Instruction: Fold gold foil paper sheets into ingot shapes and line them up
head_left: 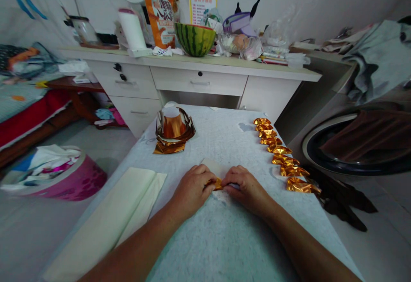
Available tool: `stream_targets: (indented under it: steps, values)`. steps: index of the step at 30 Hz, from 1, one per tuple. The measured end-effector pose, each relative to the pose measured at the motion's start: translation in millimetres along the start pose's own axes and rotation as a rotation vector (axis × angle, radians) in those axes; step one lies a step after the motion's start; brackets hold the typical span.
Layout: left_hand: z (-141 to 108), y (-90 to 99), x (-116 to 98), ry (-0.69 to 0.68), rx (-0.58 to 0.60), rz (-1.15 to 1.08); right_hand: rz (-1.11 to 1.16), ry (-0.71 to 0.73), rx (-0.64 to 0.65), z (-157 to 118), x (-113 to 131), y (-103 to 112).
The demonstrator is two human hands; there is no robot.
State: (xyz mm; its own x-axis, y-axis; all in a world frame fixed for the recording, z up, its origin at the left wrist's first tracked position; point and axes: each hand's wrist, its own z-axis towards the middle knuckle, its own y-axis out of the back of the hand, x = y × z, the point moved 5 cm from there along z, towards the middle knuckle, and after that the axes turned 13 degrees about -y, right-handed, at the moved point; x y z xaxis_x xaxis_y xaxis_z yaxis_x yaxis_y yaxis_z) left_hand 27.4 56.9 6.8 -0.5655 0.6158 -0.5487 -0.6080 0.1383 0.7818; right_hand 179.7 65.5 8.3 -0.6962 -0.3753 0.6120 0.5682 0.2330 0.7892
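Between my two hands is a small piece of shiny gold foil paper, mostly covered by my fingers. My left hand pinches its left end, and my right hand pinches its right end. A pale sheet lies just beyond my fingers. Farther back on the left, gold foil sheets are stacked and curled around a cone-like roll with a whitish top. Along the right edge runs a row of several folded gold foil pieces. Folded cream paper lies by my left forearm.
The table has a pale cloth cover. Behind it stands a white desk bearing a cut watermelon, an orange snack bag and clutter. A pink bin is on the left floor. A front-loading washing machine stands right.
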Motion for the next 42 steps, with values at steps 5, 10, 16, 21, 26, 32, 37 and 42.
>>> stream_targets:
  steps: [5, 10, 16, 21, 26, 32, 37, 42]
  values:
    - [1.1, -1.0, 0.5, 0.021, 0.013, -0.029, 0.038, -0.097, -0.023, 0.6, -0.9, 2.8]
    - [1.9, -2.2, 0.6, 0.045, 0.038, 0.013, 0.042, -0.152, -0.054, 2.4, -3.1, 0.3]
    - [2.8, -0.5, -2.7, 0.06, 0.056, 0.058, -0.015, -0.174, -0.07, 4.7, -1.1, -3.0]
    - [3.4, 0.0, -6.0, 0.069, 0.05, 0.047, -0.05, -0.199, -0.106, 6.2, -1.2, -4.2]
    - [3.6, -5.8, -2.9, 0.09, 0.03, 0.1, -0.057, -0.228, -0.129, 6.6, -3.2, -5.5]
    - [3.2, -7.9, -1.7, 0.093, 0.01, 0.143, -0.065, -0.255, -0.145, 5.9, -3.6, -6.5]
    - [3.4, -9.3, -1.0, 0.101, 0.005, 0.164, -0.086, -0.261, -0.159, 7.3, -2.4, -6.6]
    - [3.3, -9.4, -2.4, 0.104, 0.006, 0.177, -0.096, -0.277, -0.177, 8.2, -3.8, -8.3]
